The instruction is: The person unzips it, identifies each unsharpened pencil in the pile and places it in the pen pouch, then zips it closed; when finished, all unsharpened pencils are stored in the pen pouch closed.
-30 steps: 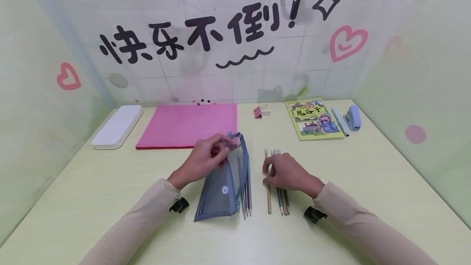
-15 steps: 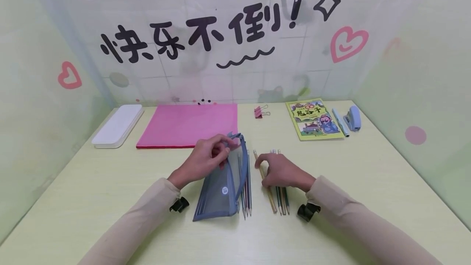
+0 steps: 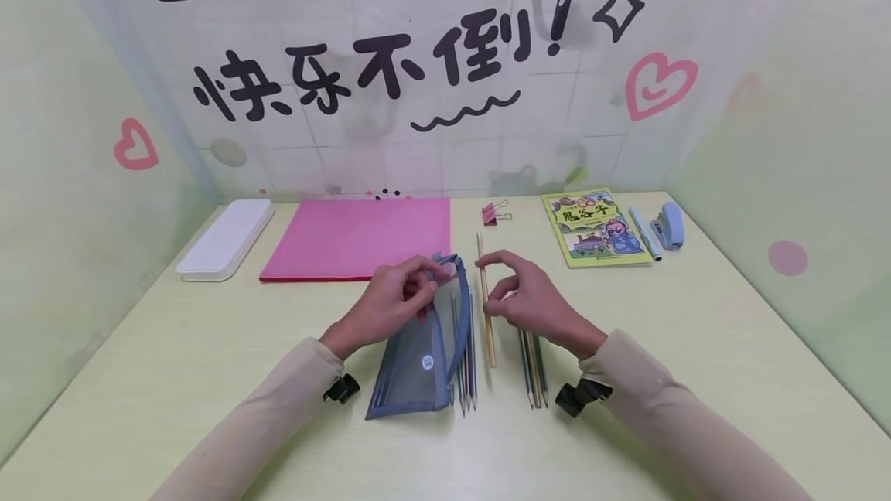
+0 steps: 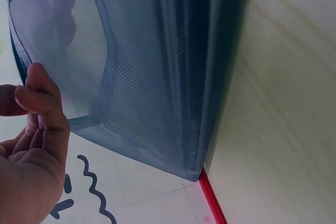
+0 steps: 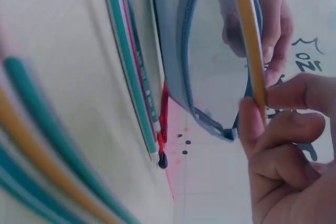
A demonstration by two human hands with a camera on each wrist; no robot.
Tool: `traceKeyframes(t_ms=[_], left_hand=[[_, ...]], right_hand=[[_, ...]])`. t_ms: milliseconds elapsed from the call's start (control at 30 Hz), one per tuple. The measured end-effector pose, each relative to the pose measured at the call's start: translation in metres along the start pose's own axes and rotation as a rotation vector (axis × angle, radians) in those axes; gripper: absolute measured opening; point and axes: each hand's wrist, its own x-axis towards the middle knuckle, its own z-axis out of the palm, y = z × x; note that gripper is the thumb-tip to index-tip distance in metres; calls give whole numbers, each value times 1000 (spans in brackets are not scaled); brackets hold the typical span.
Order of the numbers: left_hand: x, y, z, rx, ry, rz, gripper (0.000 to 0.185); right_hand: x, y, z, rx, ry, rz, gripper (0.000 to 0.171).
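- A white case [image 3: 223,240] lies at the far left of the tabletop [image 3: 731,346], with pink paper [image 3: 358,238] beside it.
- The left hand [image 3: 386,304] pinches the raised top edge of a blue mesh pouch [image 3: 418,358], holding its mouth open; a small round sticker on the pouch is too small to read.
- Pencils [image 3: 468,362] lie just beside the pouch.
- The right hand [image 3: 525,304] pinches a tan pencil [image 3: 485,300] between thumb and forefinger, close to the pouch mouth.
- More pencils [image 3: 534,377] lie under that wrist.
- Far right: a pink clip [image 3: 490,213], a green booklet [image 3: 592,226] titled "鬼谷子", a stapler [image 3: 670,224].
- The wall banner reads "快乐不倒!".
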Motion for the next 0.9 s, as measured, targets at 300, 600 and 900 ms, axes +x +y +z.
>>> traceKeyframes(t_ms=[300,600,900], left_hand=[[3,3,0,-2,16,10,20],[4,4,2,5,64,12,20],[3,7,-3,16,94,-8,23]], right_hand=[[11,-10,21,115,179,-91,57],[3,-12,43,55,113,-104,60],[-9,-16,50,15,-4,-137,61]])
